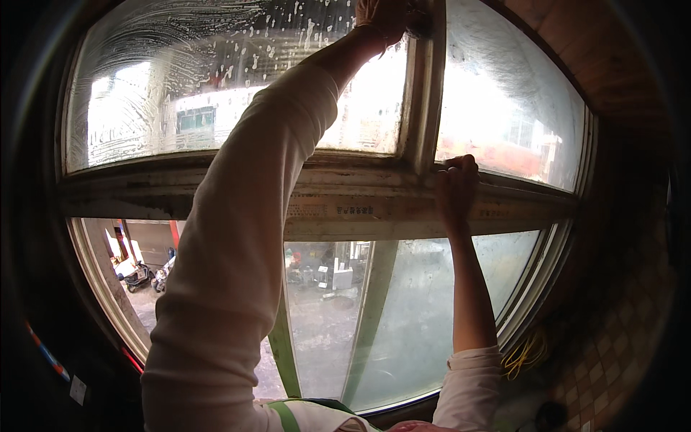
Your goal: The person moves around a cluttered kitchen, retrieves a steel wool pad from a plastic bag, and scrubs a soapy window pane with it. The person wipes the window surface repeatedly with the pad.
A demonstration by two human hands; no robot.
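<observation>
My left hand point(381, 19) reaches up to the top of the picture, against the middle upright point(426, 97) of the window frame. A dark rounded thing point(420, 22), perhaps a scrubber, sits at its fingers; its kind is not clear. Beside that arm, the upper left pane point(216, 65) carries soapy streaks and drops. Lower down, my right hand point(458, 183) is curled over the crossbar point(372, 175), near the bottom left corner of the upper right pane point(507, 108). That pane looks hazy and smeared.
Below the crossbar are sliding panes, one clouded point(421, 313), with green upright strips point(283, 345). Scooters point(137, 275) stand outside at lower left. A yellow cord point(524, 356) hangs at lower right near tiles point(599, 372). Dark walls flank the window.
</observation>
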